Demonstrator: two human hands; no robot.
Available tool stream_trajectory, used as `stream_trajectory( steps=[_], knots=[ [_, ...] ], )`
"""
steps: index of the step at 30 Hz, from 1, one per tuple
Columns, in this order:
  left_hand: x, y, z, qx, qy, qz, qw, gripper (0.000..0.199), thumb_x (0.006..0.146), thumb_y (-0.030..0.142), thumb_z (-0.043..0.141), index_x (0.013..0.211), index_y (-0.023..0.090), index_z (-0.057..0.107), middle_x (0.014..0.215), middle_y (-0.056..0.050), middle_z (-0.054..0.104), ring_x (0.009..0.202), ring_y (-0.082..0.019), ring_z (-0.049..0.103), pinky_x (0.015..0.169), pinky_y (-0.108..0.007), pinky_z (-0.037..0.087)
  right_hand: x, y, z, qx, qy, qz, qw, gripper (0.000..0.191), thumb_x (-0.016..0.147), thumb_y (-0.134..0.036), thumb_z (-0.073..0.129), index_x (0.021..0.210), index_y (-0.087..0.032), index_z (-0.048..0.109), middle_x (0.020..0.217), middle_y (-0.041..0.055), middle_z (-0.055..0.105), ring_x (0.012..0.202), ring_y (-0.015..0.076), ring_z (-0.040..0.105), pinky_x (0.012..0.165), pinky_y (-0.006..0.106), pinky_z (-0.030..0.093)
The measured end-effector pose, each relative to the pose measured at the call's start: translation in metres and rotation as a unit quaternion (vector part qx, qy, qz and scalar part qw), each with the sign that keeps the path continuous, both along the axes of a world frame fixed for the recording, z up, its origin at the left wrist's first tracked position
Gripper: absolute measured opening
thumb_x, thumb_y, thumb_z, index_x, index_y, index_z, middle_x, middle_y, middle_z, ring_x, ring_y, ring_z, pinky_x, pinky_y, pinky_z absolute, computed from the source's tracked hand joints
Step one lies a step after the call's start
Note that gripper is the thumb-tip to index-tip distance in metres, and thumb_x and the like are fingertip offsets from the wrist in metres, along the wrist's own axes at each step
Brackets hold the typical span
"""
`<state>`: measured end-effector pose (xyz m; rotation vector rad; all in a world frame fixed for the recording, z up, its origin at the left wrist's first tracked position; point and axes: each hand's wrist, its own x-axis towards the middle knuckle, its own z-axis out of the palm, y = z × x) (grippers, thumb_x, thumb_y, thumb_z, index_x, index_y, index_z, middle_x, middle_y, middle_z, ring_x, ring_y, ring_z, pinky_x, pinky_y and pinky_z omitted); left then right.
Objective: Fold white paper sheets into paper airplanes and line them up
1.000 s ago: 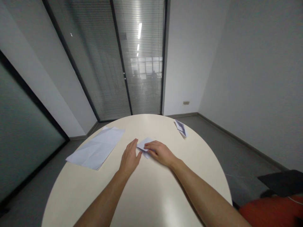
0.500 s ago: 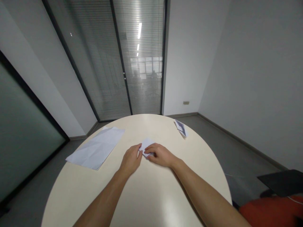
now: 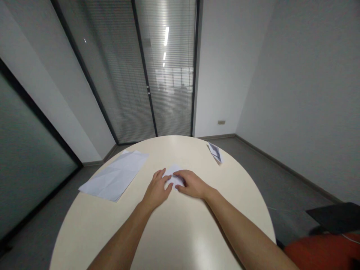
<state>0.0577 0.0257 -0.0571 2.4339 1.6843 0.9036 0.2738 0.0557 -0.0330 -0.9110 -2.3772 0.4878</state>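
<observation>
A small folded sheet of white paper (image 3: 174, 180) lies on the round table, partly hidden by both hands. My left hand (image 3: 158, 189) is at its left side, thumb and fingers spread, the index fingertip touching the paper. Over the right side of the sheet arches my right hand (image 3: 192, 183), its index finger at the upper part and its thumb at the near edge, with a gap between them. Whether the right fingers under the palm touch the paper is hidden.
Larger creased white sheets (image 3: 115, 176) lie on the left of the cream table (image 3: 168, 232). A folded paper piece (image 3: 215, 153) with a dark print sits near the far right edge. A red chair (image 3: 323, 251) stands at the lower right, a dark flat object (image 3: 334, 217) above it.
My left fingers have spread, and the index finger has moved right onto the paper. My right fingers have drawn back, with the thumb and index finger further apart.
</observation>
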Motion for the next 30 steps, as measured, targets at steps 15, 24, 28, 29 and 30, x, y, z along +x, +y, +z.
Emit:
stream_trajectory(
  steps=[15, 24, 28, 29, 30],
  knots=[
    [-0.005, -0.008, 0.012, -0.051, -0.015, -0.08, 0.995, 0.032, 0.087, 0.024, 0.069, 0.119, 0.021, 0.074, 0.141, -0.012, 0.063, 0.134, -0.028, 0.054, 0.117, -0.048, 0.042, 0.005, 0.0, -0.001, -0.047, -0.103, -0.045, 0.993, 0.09, 0.078, -0.062, 0.073, 0.152, -0.019, 0.047, 0.16, 0.0173, 0.041, 0.151, 0.0389, 0.031, 0.122, 0.065, 0.015],
    [-0.006, -0.008, 0.011, -0.05, -0.016, -0.098, 0.994, 0.032, 0.089, 0.027, 0.067, 0.121, 0.023, 0.073, 0.141, -0.01, 0.064, 0.133, -0.027, 0.054, 0.116, -0.048, 0.042, 0.012, 0.009, -0.002, -0.054, -0.103, -0.06, 0.991, 0.088, 0.078, -0.073, 0.069, 0.149, -0.023, 0.053, 0.159, 0.0154, 0.043, 0.15, 0.0412, 0.031, 0.12, 0.066, 0.018],
    [-0.005, -0.007, 0.008, -0.049, -0.023, -0.094, 0.994, 0.037, 0.088, 0.027, 0.066, 0.125, 0.022, 0.07, 0.141, -0.01, 0.064, 0.133, -0.028, 0.053, 0.116, -0.049, 0.041, 0.012, 0.011, -0.002, -0.052, -0.096, -0.077, 0.991, 0.072, 0.086, -0.063, 0.067, 0.145, -0.024, 0.057, 0.157, 0.013, 0.047, 0.149, 0.0406, 0.033, 0.12, 0.065, 0.021],
    [-0.005, -0.007, 0.008, -0.048, -0.024, -0.094, 0.994, 0.038, 0.088, 0.026, 0.067, 0.125, 0.021, 0.07, 0.141, -0.01, 0.064, 0.133, -0.028, 0.054, 0.116, -0.05, 0.042, 0.012, 0.012, -0.003, -0.051, -0.094, -0.088, 0.99, 0.067, 0.088, -0.059, 0.066, 0.144, -0.023, 0.058, 0.156, 0.0125, 0.049, 0.149, 0.0404, 0.034, 0.119, 0.064, 0.023],
    [-0.004, -0.007, 0.008, -0.048, -0.025, -0.095, 0.994, 0.038, 0.087, 0.026, 0.068, 0.125, 0.021, 0.07, 0.141, -0.011, 0.064, 0.132, -0.029, 0.054, 0.116, -0.051, 0.042, 0.011, 0.012, -0.003, -0.048, -0.092, -0.1, 0.99, 0.063, 0.09, -0.056, 0.065, 0.143, -0.023, 0.059, 0.155, 0.0119, 0.05, 0.148, 0.04, 0.034, 0.119, 0.064, 0.024]
  ],
)
